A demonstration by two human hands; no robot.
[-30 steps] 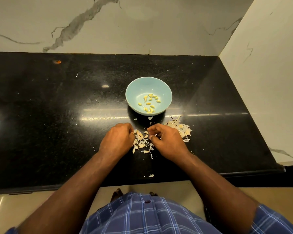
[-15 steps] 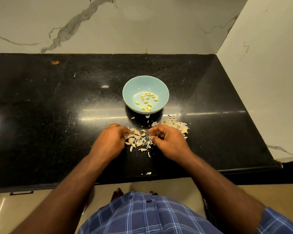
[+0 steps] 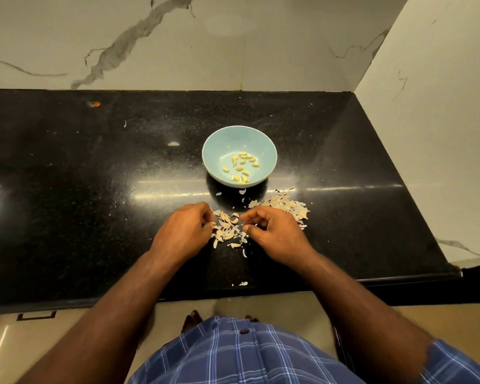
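Work in hand is judged to be peeling small garlic cloves. The heap of unpeeled cloves (image 3: 227, 228) lies on the black surface (image 3: 94, 189) at centre frame, between the two hands. The left hand (image 3: 182, 231) has its fingers curled inward, tips touching the heap's left edge; whether they grip a clove cannot be told. The right hand (image 3: 275, 234) has thumb and forefinger drawn together, pinching a pale piece (image 3: 256, 225) just right of the heap. The light blue bowl (image 3: 214, 151) stands above the hands, near but apart, and holds the peeled cloves (image 3: 241, 167). Discarded skins (image 3: 286, 206) form a loose pile just above and right of the right hand. One stray skin (image 3: 243, 284) lies near the front edge. Recommended practice: steady each clove between both sets of fingertips, split the skin at one end with a nail, and strip it in one pull. Drop skins only on the right pile, so that they do not mix back into the heap. Carry each bare clove fully over the rim before release.
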